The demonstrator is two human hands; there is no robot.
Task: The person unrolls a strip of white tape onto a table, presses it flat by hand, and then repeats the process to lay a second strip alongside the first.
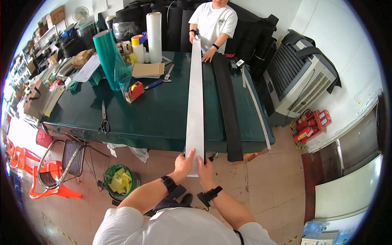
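Note:
A long white strip (195,102) with a dark edge runs lengthwise across the green-topped table, its near end past the front edge. My left hand (184,164) grips the strip's left side near that end, thumb on top. My right hand (204,170) grips the right side just opposite, its thumb also on the white face. The fingers underneath are hidden. At the far end a co-worker (214,24) in a white shirt holds the strip with one hand and rests the other beside it. To its right lies a long black strip (227,108), overhanging the front edge.
Scissors (104,119), a red tape dispenser (134,92) and a green film roll (107,59) lie or stand on the table's left side. A narrow pale strip (257,107) lies far right. Below are a green bin (134,188) and a chair (73,157); an air cooler (300,81) stands right.

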